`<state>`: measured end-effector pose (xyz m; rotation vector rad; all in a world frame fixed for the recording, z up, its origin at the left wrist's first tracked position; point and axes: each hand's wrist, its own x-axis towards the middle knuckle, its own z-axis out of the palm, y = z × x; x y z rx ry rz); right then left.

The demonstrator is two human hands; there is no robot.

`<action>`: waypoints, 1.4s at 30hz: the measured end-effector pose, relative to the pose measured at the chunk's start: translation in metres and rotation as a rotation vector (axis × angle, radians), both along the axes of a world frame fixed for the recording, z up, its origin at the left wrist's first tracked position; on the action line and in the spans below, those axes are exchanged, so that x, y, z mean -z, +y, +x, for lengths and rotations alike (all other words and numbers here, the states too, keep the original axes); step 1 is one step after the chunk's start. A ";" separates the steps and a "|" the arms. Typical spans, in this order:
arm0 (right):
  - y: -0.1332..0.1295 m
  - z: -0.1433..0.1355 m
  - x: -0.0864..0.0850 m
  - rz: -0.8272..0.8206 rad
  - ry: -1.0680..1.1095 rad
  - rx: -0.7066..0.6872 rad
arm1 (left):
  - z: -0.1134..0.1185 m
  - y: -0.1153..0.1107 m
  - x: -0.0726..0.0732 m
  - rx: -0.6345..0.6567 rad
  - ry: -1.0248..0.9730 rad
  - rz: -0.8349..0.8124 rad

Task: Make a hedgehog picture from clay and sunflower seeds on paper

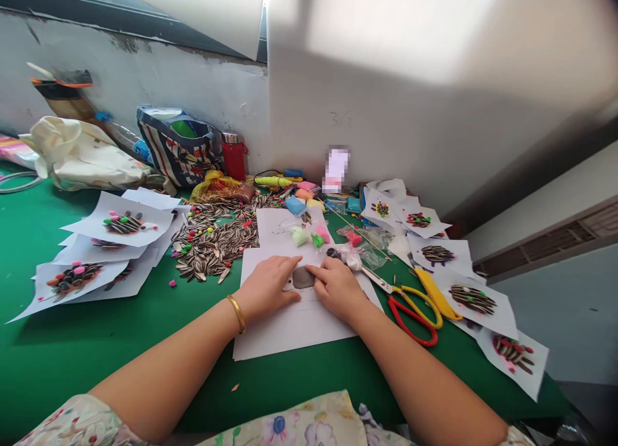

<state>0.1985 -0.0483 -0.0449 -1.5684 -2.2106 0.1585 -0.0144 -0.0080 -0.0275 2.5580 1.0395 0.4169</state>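
A flattened piece of grey modelling clay (pixel 303 277) lies on a white sheet of paper (pixel 294 333) between my hands. My left hand (pixel 273 282) rests on the sheet left of the clay, open, thumb and fingers stretched apart around its edge. The index finger of my right hand (pixel 338 286) presses on the clay's right side. Its other fingers are curled in, with nothing visible in them. Faint drawn lines show on the paper below the clay. Scissors with red and yellow handles (pixel 408 307) lie right of my right hand.
Loose sunflower seeds (pixel 207 240) with small coloured balls cover the table's left middle. Seed-decorated sheets lie in a left pile (pixel 125 230) and a right row (pixel 477 298). Bagged coloured clay (pixel 299 235), a yellow cutter (pixel 437 295) and a red flask (pixel 234 156) are also here.
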 end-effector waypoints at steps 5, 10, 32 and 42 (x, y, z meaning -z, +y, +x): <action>0.001 0.002 0.001 0.022 0.044 0.009 | 0.000 0.000 0.000 -0.003 -0.009 -0.001; 0.001 0.006 0.005 0.044 0.076 -0.027 | 0.000 0.000 -0.001 0.002 -0.002 -0.004; -0.002 0.011 0.004 0.027 0.111 -0.030 | 0.001 -0.001 -0.004 -0.005 0.026 -0.002; -0.010 0.019 -0.007 -0.049 0.021 -0.066 | 0.001 -0.001 -0.006 -0.007 0.029 -0.010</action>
